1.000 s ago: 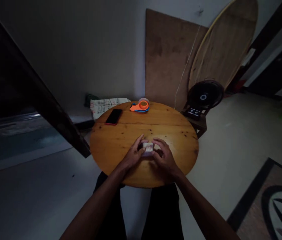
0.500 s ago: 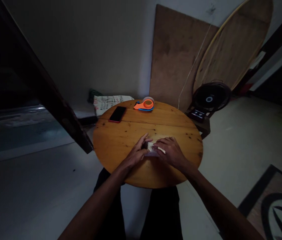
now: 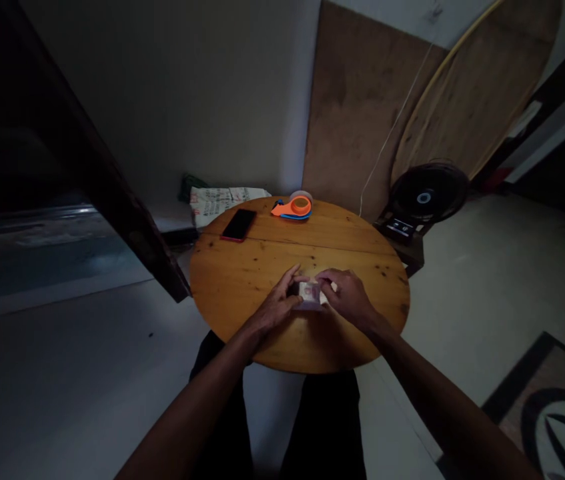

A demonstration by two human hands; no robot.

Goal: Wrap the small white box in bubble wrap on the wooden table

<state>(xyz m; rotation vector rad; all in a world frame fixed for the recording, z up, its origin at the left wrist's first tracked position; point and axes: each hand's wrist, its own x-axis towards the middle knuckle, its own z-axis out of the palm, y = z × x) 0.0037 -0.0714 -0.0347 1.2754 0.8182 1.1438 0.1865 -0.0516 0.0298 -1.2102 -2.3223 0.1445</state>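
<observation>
Left hand grips left side of small pale block, mid-table. Right hand curls at block's right edge; whether pinching anything, cannot tell. Versus previous frame: right fingers are off the top, exposing more printed face. Phone unmoved beyond.

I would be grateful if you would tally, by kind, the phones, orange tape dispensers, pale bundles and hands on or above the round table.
Phone: 1
Orange tape dispenser: 1
Pale bundle: 1
Hands: 2 (left hand, right hand)
Total: 5
</observation>
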